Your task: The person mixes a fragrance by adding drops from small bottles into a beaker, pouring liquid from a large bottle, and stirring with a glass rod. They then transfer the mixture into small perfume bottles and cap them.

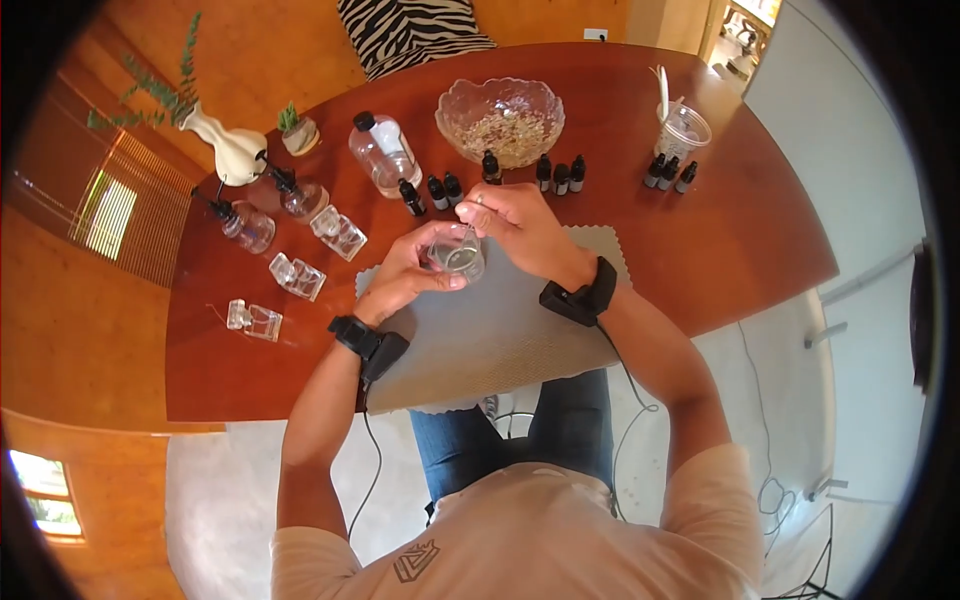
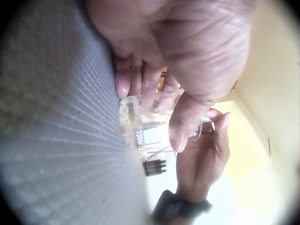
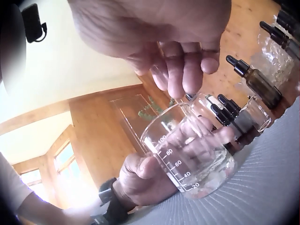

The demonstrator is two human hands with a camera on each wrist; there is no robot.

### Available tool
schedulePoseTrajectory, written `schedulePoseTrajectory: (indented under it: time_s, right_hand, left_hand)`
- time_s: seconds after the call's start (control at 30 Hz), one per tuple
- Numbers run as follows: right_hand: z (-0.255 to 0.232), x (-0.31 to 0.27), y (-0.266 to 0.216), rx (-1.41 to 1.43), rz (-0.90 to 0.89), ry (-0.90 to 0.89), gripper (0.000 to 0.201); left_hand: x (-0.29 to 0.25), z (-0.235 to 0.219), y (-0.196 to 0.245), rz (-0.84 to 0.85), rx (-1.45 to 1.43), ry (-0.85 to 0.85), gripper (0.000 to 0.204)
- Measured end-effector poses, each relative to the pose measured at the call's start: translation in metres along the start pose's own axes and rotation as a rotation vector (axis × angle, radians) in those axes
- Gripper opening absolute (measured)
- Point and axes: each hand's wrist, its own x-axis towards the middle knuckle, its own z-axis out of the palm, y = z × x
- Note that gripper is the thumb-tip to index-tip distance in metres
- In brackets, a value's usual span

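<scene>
My left hand grips a clear glass beaker round its side. White graduations up to 100 show on the beaker in the right wrist view, with clear liquid and pale patches low inside. Its base is at the grey ribbed mat. Over the rim, my right hand pinches a thin clear rod between thumb and fingers; much of the rod is hidden by the fingers. In the left wrist view, the left thumb lies along the beaker's wall.
Several black-capped dropper bottles line the mat's far side. Behind them stand a large clear bottle and a scalloped glass bowl. Square glass bottles are at left, beside a white vase. A clear plastic cup stands at right.
</scene>
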Motion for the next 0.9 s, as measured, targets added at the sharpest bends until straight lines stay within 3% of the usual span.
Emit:
schedulePoseTrajectory:
  time_s: [0.13, 0.23, 0.33, 0.43, 0.53, 0.73, 0.83, 0.9]
  right_hand:
    - [-0.003, 0.001, -0.005, -0.007, -0.029, -0.087, 0.028]
    - [0.004, 0.0, -0.003, 0.064, -0.039, -0.021, 0.03]
    - [-0.001, 0.002, -0.006, -0.087, -0.085, -0.064, 0.031]
    - [0.003, 0.0, -0.005, 0.107, 0.009, -0.027, 0.032]
    - [0.004, 0.003, 0.0, 0.072, -0.067, -0.021, 0.033]
    - [-0.004, 0.002, -0.001, 0.067, 0.005, -0.115, 0.027]
    - [0.0, 0.0, 0.0, 0.084, 0.042, -0.017, 0.025]
    - [-0.006, 0.003, 0.002, 0.105, 0.051, -0.116, 0.024]
  left_hand:
    - [0.001, 0.003, 0.004, -0.001, -0.056, -0.021, 0.065]
    - [-0.001, 0.003, 0.008, -0.032, -0.029, -0.014, 0.062]
    - [-0.001, 0.001, 0.004, -0.04, -0.025, -0.018, 0.061]
    - [-0.001, 0.0, 0.003, -0.073, -0.01, -0.026, 0.061]
    - [-0.001, -0.001, -0.001, -0.043, -0.01, -0.009, 0.065]
    - [-0.002, 0.001, 0.004, -0.046, -0.022, -0.013, 0.066]
    - [-0.001, 0.0, 0.001, -0.018, 0.006, -0.016, 0.066]
    - [0.0, 0.0, 0.0, -0.021, -0.019, -0.029, 0.066]
